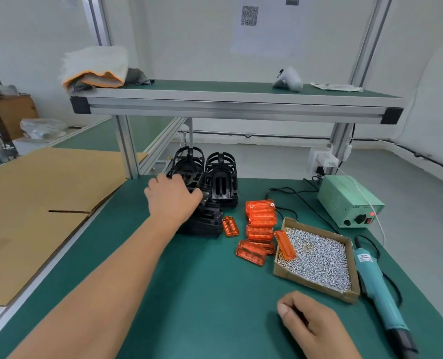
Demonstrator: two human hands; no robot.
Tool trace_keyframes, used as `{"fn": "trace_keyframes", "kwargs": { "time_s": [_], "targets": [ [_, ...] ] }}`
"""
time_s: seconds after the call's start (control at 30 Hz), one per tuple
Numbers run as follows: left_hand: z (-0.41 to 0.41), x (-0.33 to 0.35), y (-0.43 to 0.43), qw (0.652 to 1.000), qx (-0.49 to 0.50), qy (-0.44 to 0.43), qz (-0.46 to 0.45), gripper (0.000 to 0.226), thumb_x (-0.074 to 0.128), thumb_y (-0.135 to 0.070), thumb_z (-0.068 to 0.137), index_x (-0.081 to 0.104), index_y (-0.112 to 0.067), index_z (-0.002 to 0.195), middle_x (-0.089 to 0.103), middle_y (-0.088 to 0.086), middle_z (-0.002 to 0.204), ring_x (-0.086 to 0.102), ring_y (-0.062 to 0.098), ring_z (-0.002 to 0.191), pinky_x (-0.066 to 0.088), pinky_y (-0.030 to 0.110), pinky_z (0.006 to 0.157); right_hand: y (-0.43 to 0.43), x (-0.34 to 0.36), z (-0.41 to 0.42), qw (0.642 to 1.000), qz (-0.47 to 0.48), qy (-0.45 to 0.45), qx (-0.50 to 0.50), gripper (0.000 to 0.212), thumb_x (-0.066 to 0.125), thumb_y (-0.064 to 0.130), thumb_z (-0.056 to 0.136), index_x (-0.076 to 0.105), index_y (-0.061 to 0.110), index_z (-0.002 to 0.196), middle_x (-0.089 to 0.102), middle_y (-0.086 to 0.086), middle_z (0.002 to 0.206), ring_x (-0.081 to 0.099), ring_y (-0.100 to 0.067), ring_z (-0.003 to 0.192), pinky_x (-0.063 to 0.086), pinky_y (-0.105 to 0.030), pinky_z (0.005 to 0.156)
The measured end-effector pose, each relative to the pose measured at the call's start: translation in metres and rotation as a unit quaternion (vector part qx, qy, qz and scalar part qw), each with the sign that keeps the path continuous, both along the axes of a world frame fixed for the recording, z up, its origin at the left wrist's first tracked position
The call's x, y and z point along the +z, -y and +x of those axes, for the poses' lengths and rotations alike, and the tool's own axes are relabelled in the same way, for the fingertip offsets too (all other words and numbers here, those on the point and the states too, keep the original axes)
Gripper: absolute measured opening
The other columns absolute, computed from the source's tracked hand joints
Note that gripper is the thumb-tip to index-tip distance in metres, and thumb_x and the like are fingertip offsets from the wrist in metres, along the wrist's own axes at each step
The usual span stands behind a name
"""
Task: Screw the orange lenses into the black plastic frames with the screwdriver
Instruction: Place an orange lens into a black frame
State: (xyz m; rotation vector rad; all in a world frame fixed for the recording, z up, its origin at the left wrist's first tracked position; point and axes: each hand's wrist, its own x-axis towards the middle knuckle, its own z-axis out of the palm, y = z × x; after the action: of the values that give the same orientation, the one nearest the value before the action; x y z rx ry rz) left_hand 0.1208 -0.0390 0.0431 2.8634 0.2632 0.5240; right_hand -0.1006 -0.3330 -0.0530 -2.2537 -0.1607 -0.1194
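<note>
This looks like the very first step, fetching a frame. The left hand point(172, 200) is stretched out over the pile of black plastic frames point(221, 174), which sits to the far left of the cardboard tray of screws point(316, 287). Its fingers curl over the top of one frame and the thumb closes on the near edge, so it has a grip.

The right hand point(311, 325) rests on the green mat point(215, 294) in front of the tray, loosely curled, with nothing in it that I can see.

The orange lenses point(260, 226) lie heaped just left of the tray, one leaning into the screws. The teal electric screwdriver point(376, 283) lies untouched along the tray's right side.

Next, I'd judge, the frame must be lifted free without toppling the pile, brought near, and a lens seated in it.

Behind the tray, the green power box point(344, 200) shows the letters "LED". The screwdriver's label is too blurred to read, and the wall sheet carries a QR code point(249, 16).
</note>
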Motion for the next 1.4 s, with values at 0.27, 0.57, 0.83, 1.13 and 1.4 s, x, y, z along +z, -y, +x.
{"fn": "trace_keyframes", "kwargs": {
  "time_s": [0.27,0.57,0.83,1.13,1.4],
  "targets": [
    [-0.053,-0.032,-0.016,0.973,-0.142,0.173,-0.055,0.069,0.064,-0.053,0.087,0.053,-0.018,0.146,0.041,0.011,0.159,0.035,0.034,0.145,0.029,0.055,0.119,0.003,-0.004,0.001,1.0,-0.009,0.011,0.013,0.014,0.07,0.03,0.1,0.064,0.041,0.093,0.069,0.014,0.084,0.065,-0.01,0.084,0.049,-0.019,0.076],
    [-0.071,-0.052,-0.027,0.94,-0.202,0.219,-0.168,0.073,0.079,-0.035,0.09,0.048,-0.013,0.152,0.034,0.006,0.165,0.026,0.021,0.154,0.02,0.029,0.124,0.004,-0.007,0.0,0.999,-0.028,0.024,0.014,0.013,0.07,0.032,0.1,0.064,0.043,0.097,0.071,0.017,0.089,0.066,-0.008,0.09,0.048,-0.016,0.079],
    [-0.124,-0.087,-0.034,0.898,-0.389,0.154,-0.137,0.071,0.076,-0.041,0.086,0.056,-0.012,0.148,0.034,0.002,0.167,0.031,0.026,0.157,0.027,0.032,0.126,0.003,-0.005,-0.001,0.999,-0.021,0.032,0.012,0.009,0.068,0.033,0.1,0.064,0.039,0.097,0.07,0.016,0.087,0.066,-0.009,0.086,0.046,-0.016,0.075],
    [-0.141,-0.103,-0.038,0.884,-0.453,-0.02,-0.109,0.069,0.076,-0.048,0.084,0.054,-0.034,0.148,0.026,-0.016,0.168,0.024,0.01,0.158,0.022,0.018,0.123,0.01,0.01,0.016,0.997,0.033,0.054,-0.035,0.007,0.066,0.036,0.101,0.072,0.033,0.104,0.069,0.009,0.079,0.063,-0.011,0.072,0.046,-0.02,0.066],
    [-0.14,-0.101,-0.037,0.87,-0.475,-0.052,-0.12,0.076,0.079,-0.048,0.085,0.045,-0.041,0.152,0.026,-0.018,0.166,0.026,0.01,0.158,0.025,0.019,0.122,0.021,0.03,0.108,0.971,-0.139,0.112,-0.156,0.03,0.065,0.041,0.1,0.069,0.026,0.125,0.068,0.014,0.113,0.062,-0.008,0.101,0.047,-0.034,0.082]
  ]
}}
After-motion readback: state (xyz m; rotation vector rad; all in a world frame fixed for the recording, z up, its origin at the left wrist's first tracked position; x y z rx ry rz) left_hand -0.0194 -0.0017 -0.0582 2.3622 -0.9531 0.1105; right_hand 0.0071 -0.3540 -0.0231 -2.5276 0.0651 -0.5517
